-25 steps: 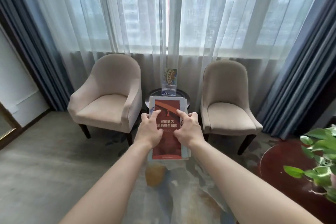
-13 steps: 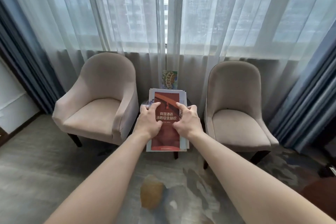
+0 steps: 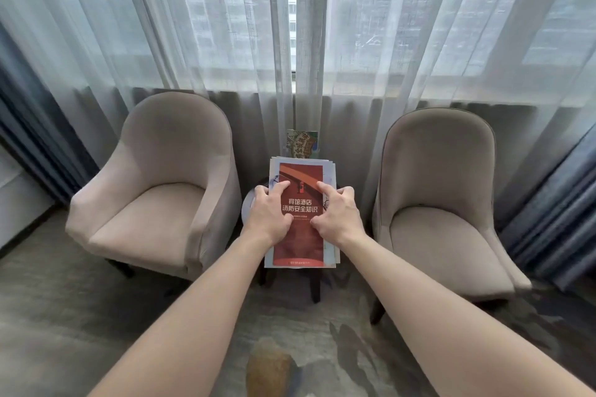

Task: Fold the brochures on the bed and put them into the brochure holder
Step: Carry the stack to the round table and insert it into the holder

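Note:
I hold a stack of folded brochures out in front of me, the top one red with white Chinese lettering. My left hand grips its left side and my right hand grips its right side, thumbs pressed on the red cover. Behind the stack, a brochure holder with a green and yellow brochure in it stands on a small round side table. The stack hides the holder's lower part and most of the table.
Two beige armchairs flank the table, one on the left and one on the right. Sheer white curtains cover the window behind, with blue drapes at both sides. A patterned carpet lies underfoot.
I have come closer to the chairs and side table, which look larger now. The stack stays held in both hands and now overlaps the holder's lower part.

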`<state>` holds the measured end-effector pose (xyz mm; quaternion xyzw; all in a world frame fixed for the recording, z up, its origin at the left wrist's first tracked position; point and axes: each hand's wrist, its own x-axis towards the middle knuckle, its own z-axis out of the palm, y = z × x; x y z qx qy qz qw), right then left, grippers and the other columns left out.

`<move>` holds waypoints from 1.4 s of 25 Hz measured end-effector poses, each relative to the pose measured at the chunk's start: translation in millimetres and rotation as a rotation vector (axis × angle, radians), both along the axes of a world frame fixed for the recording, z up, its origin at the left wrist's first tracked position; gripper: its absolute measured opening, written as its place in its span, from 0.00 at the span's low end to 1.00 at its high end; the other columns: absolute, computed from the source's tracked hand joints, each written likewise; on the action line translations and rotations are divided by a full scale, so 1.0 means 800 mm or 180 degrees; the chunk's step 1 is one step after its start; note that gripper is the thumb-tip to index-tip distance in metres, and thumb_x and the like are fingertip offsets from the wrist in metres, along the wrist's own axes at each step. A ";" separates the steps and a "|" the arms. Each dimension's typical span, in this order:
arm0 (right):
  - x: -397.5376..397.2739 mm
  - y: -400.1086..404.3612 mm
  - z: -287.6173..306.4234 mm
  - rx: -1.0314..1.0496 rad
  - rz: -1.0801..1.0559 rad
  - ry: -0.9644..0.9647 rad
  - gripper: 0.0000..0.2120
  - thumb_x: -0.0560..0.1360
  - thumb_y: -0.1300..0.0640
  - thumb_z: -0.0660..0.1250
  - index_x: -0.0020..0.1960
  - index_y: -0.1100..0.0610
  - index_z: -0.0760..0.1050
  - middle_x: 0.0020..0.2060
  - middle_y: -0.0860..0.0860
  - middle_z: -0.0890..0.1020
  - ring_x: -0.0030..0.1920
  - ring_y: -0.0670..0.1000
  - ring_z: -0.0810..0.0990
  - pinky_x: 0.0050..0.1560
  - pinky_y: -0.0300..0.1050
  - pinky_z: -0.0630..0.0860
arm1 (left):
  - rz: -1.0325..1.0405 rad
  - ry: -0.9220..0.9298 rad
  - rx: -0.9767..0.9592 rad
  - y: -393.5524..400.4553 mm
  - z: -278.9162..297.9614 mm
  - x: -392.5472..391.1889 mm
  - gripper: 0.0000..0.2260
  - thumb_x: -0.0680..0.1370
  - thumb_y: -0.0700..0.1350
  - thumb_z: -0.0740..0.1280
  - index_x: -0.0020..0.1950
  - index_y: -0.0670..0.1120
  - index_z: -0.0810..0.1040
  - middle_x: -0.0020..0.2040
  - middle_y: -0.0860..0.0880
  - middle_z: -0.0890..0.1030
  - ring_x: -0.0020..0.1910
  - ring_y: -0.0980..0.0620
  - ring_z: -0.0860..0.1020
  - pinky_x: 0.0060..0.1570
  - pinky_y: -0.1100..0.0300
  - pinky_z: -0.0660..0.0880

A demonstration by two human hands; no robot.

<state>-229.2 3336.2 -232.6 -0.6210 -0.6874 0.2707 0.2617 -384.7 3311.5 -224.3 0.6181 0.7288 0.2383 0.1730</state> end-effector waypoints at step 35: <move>-0.116 0.521 -0.440 -0.1761 0.0005 -0.0068 0.35 0.72 0.62 0.69 0.72 0.37 0.62 0.51 0.46 0.63 0.40 0.43 0.76 0.38 0.35 0.70 | -0.0202 -0.0020 -0.1803 0.540 -0.438 -0.121 0.31 0.76 0.42 0.67 0.76 0.57 0.60 0.60 0.50 0.63 0.47 0.49 0.77 0.48 0.52 0.79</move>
